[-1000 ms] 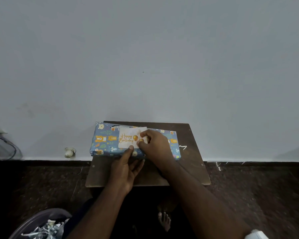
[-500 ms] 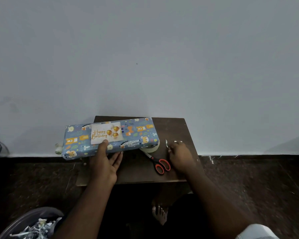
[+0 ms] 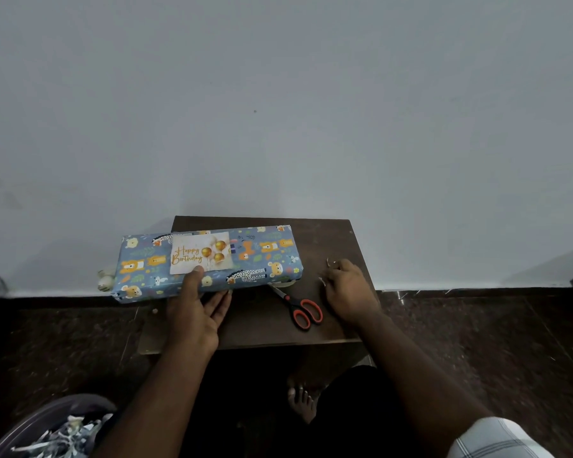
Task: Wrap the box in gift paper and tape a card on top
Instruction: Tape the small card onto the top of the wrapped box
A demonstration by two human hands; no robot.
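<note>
The box [image 3: 209, 262], wrapped in blue paper printed with bears and other animals, lies lengthwise along the far part of a small dark wooden table [image 3: 262, 325], its left end sticking out past the table's left edge. A white card [image 3: 200, 252] reading "Happy Birthday" with gold balloons sits flat on top of the box, left of its middle. The left hand [image 3: 197, 309] holds the near side of the box, thumb pressing down on the card's near edge and the straight fingers lying against the box's near face. The right hand [image 3: 349, 289] is well apart from it, at the right side of the table, its fingers curled and pinching a small pale scrap [image 3: 329, 262], perhaps tape; what it is cannot be told. Scissors [image 3: 298, 305] with red and black handles lie on the table between the two hands, the blade tips pointing under the box's near right corner. A bin [image 3: 47, 421] holding paper scraps stands at the near left on the dark floor [image 3: 477, 342].
</note>
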